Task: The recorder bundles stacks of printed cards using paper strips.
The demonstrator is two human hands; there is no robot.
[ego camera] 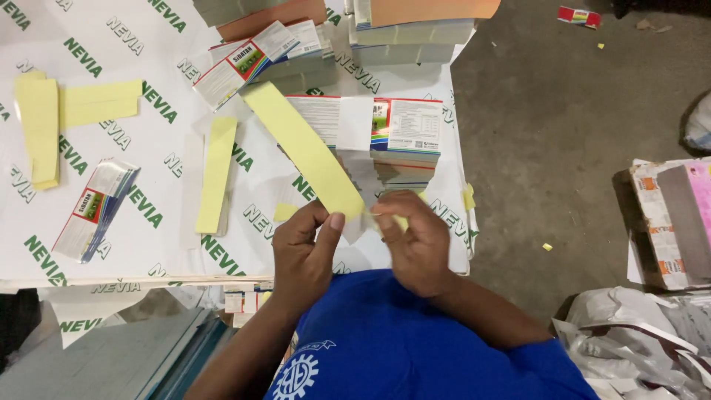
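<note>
From the head camera, the left hand (304,248) and right hand (415,241) both pinch the near end of a long pale yellow paper strip (304,148), slanting up over a banded stack of printed leaflets (385,141). It looks light, floppy, easily torn, best gripped at the end; three more yellow strips lie on the white sheet (148,44), with two loose leaflet bundles

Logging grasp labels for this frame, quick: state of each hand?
Left hand: closed, pinching the near end of the long pale yellow paper strip.
Right hand: closed, fingertips pinching the same strip's end where a white layer shows.
</note>
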